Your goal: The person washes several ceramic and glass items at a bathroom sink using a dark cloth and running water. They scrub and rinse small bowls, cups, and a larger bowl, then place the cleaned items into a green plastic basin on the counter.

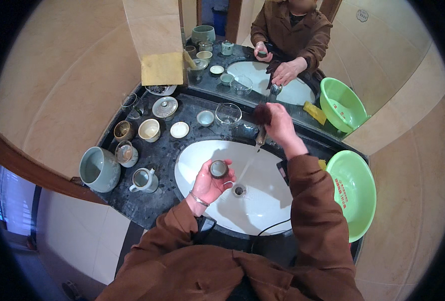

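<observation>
My left hand [212, 184] holds a small dark-rimmed cup [219, 169] with a pale inside over the white oval sink basin [196, 154]. Water runs from the faucet [260, 137] past the right of the cup toward the drain [239, 191]. At the faucet's top is my right hand [280, 122], with a dark reddish-brown cloth or scrubber [262, 114] at its fingers. Whether the fingers also touch the faucet handle is hidden in the direct view; the mirror shows them on its chrome top. Behind the basin stand a clear glass pitcher [228, 114] and a small pale-blue cup [205, 118].
Left on the black counter [169, 154] are a lidded bowl [165, 107], a cream cup [149, 130], a white saucer [179, 129], a handled pitcher [145, 180] and a large celadon pot [100, 169]. A green plastic basin [352, 195] leans at right. A mirror [301, 75] stands behind.
</observation>
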Demonstrator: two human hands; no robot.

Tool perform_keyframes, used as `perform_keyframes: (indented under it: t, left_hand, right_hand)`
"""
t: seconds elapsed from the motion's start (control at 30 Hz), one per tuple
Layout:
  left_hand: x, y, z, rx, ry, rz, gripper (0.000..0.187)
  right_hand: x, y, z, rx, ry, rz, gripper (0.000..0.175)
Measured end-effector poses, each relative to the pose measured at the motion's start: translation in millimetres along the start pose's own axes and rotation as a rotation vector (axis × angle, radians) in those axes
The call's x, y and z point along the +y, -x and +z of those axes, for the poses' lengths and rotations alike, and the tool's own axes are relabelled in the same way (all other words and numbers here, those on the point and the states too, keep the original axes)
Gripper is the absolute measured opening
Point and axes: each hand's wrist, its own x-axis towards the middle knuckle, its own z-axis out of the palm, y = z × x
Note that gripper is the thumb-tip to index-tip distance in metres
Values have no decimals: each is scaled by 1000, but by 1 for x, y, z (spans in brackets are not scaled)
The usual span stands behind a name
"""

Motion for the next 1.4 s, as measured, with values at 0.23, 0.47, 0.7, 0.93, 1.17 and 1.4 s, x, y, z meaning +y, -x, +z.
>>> perform_keyframes:
  t: [0.23,0.47,0.7,0.93,1.17,1.4]
  left_hand:
    - [5,17,-5,-100,-46,-46,52]
    - [11,25,-2,-22,-120,40,53]
    - [12,28,-8,29,-154,103,59]
    - [5,18,-15,237,-164,123,53]
    - [-23,13,-3,241,-436,209,53]
    - [-38,7,-5,463,-718,183,36]
  right_hand:
    - [16,-24,-13,-206,190,-128,51]
    - [6,-38,-2,-239,512,-80,24]
    - [-15,-55,1,-206,546,119,23]
    - [-92,41,-5,-69,-196,-78,42]
    - [-114,131,66,-409,-895,164,50]
    - [-114,147,67,-199,-707,139,36]
